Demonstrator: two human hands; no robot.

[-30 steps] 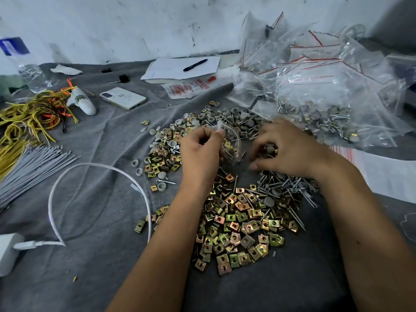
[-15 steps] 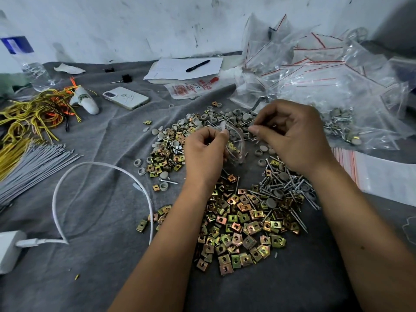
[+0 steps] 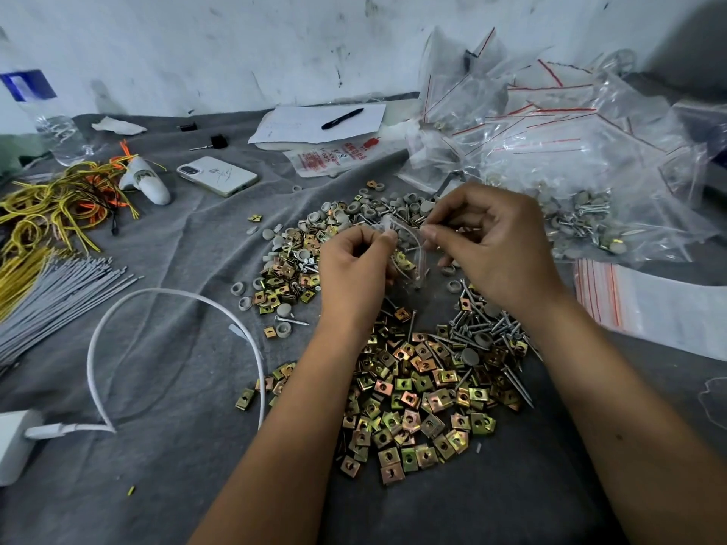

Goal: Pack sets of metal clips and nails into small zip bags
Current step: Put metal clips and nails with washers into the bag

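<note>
Broadly, the scene runs largest to smallest as follows.
Cloth (image 3: 165, 387): grey, covers the whole work surface; everything lies on it.
Bag heap (image 3: 570, 151): clear zip bags with red strips, piled at far right; some already hold hardware.
Clips (image 3: 413, 395): a loose spread of gold-tinted square metal pieces, between the forearms and nearest the camera.
Nails (image 3: 488, 328): a tangle of screw-like nails just right of the clips, under the right wrist, touching the clip spread.
Caps (image 3: 377, 208): grey round pieces beyond the hands, mixed with more clips.
Left hand (image 3: 354, 269): raised over the piles, fingers curled, thumb and forefinger pinching one lip of the bag.
Right hand (image 3: 491, 245): level with the left, fingers curled, fingertips pinched at the bag's other lip; whether they also hold a nail I cannot tell.
Bag (image 3: 407, 253): small, clear, hanging between the two hands above the piles; a few clips show through its lower part.
Step in hand: likely loading or closing this bag.
Doing it well: keep the mouth up and wide with the left pinch; feed nails point down so they do not snag the film; keep the bag over the piles so that drops land there; confirm the count, then press the zip from one end to the other.
</note>
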